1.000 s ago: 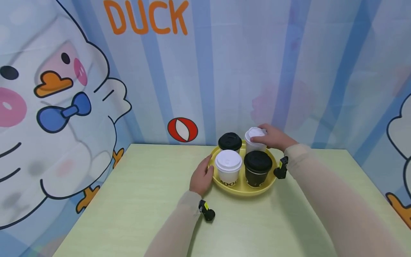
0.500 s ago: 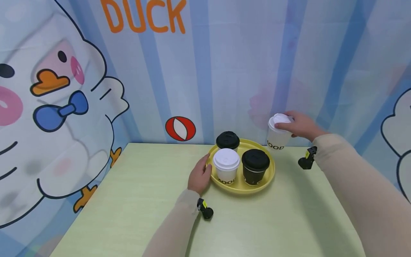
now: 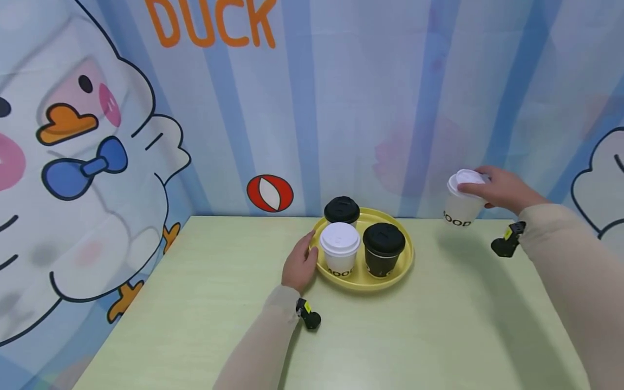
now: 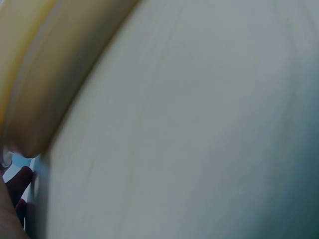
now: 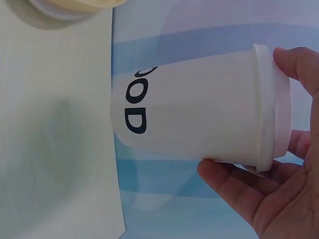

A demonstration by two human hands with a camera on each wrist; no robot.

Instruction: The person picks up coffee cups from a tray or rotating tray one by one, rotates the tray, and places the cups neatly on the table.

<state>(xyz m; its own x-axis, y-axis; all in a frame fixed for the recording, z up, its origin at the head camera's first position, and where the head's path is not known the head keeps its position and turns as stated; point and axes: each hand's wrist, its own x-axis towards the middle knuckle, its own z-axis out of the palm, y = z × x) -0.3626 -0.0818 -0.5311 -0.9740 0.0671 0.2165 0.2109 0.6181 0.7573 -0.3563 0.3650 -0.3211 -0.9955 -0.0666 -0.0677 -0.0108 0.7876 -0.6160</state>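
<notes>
Because right hand [image 3: 504, 188], grasping white cup [image 3: 463, 207] near top, has shifted farther right, cup hangs in air, apart from yellow tray [image 3: 368, 287]; I log three other cups [image 3: 339, 246] remaining aboard. Left hand [image 3: 299, 265] touches tray; grip unclear.

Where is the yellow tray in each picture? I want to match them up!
Head: the tray is just right of the middle and below it, by the left hand.
Left wrist: only part of it shows, in the upper left corner.
Right wrist: just a bit of it pokes in at the top, left of the middle.
Shared landmark: the pale table shows in all three.
</notes>
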